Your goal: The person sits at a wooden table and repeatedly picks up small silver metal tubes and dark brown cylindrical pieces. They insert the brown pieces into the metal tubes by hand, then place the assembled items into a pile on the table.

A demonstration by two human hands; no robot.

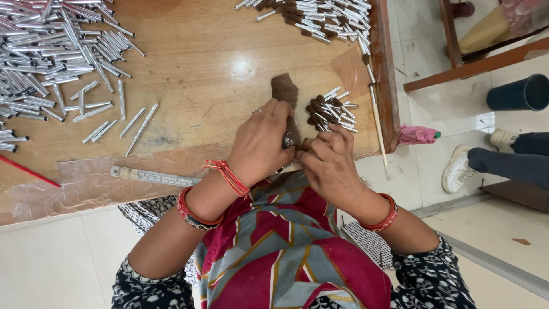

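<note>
My left hand (264,142) and my right hand (327,163) meet at the near edge of a wooden table (206,63). Together they pinch a small silver metal tube (287,139) with brown bristle at it. A tuft of brown hair (285,90) lies on the table just beyond my left fingers. To the right of it sits a small heap of tubes filled with brown bristle (330,109). Both wrists wear red bangles.
A big pile of empty silver tubes (51,54) covers the table's far left; more filled tubes (320,17) lie at the top. A metal ruler (151,177), a thin stick (376,117) and a pink object (417,135) are near. Another person's legs and shoes (497,160) are at right.
</note>
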